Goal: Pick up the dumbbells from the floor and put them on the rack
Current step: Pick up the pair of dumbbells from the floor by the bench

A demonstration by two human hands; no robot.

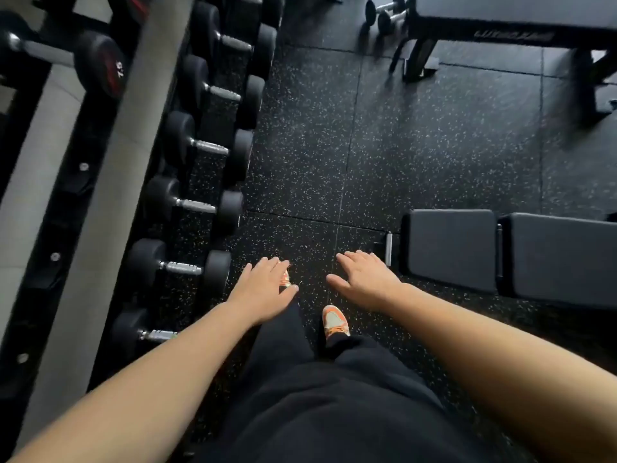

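Observation:
Two small black dumbbells (385, 11) lie on the speckled rubber floor at the far top, beside a bench leg. The rack (100, 182) runs along the left, with a row of black dumbbells (207, 148) on its lower tier and a bigger one marked 7.5 (96, 63) on the upper tier. My left hand (263, 292) and my right hand (367, 282) stretch forward, palms down, fingers apart, holding nothing. Both hands hover over the floor, far short of the floor dumbbells.
A black padded bench (500, 255) stands close on the right. Another bench with a metal frame (500, 35) stands at the top right, next to the floor dumbbells. My orange shoes (335, 320) and dark trousers show below. A strip of floor (334, 145) runs ahead between rack and benches.

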